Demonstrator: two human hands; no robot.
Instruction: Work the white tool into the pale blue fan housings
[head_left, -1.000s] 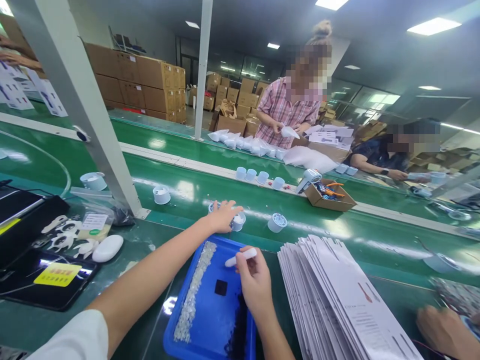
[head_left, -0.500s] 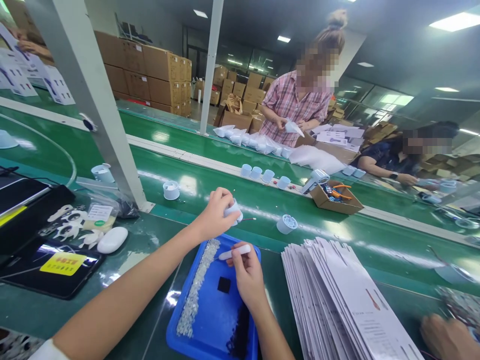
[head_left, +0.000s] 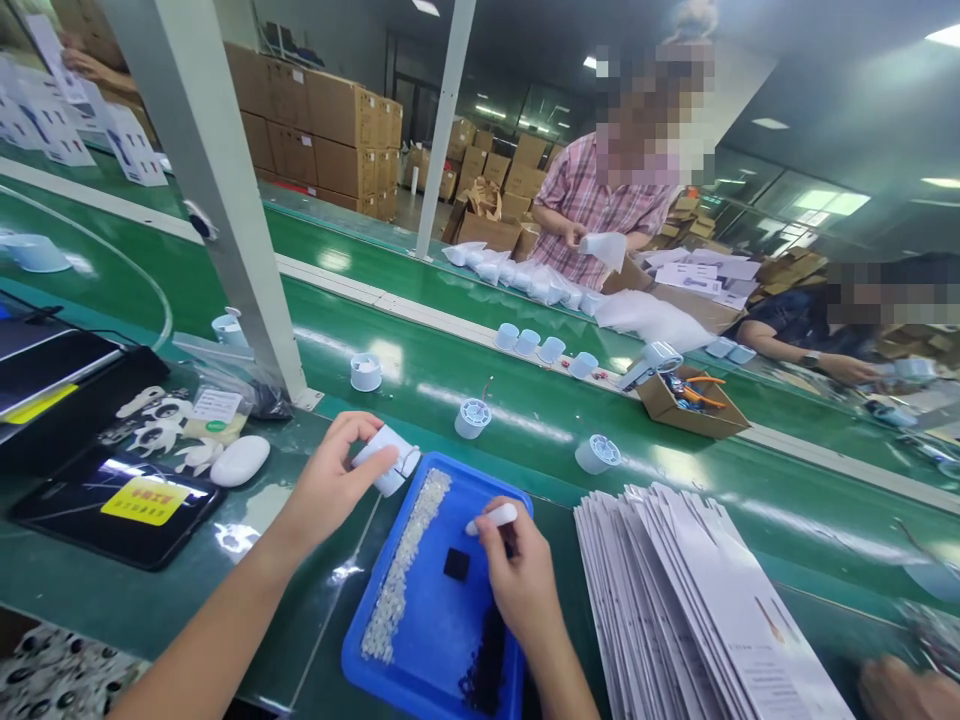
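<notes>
My left hand (head_left: 330, 480) grips a small white cylindrical part (head_left: 388, 458), held tilted just above the left rim of a blue tray (head_left: 420, 640). My right hand (head_left: 517, 575) hovers over the tray and pinches a short white pen-like tool (head_left: 491, 518). Inside the tray lie a strip of tiny clear pieces (head_left: 401, 565), a small black square (head_left: 455, 564) and a dark pile (head_left: 484, 665) near its front edge. Two more white cylindrical parts (head_left: 472, 418) (head_left: 597, 453) stand on the green conveyor belt (head_left: 540, 420) beyond the tray.
A fanned stack of printed sheets (head_left: 690, 610) lies right of the tray. A slanted metal post (head_left: 225, 200) rises at left, with a white oval object (head_left: 240, 460) and a dark tablet (head_left: 112, 500) near it. Two people work across the belt beside an open cardboard box (head_left: 694, 405).
My left hand picked a white cylindrical part off the belt and drew it back toward the tray. My right hand stayed over the tray with the tool.
</notes>
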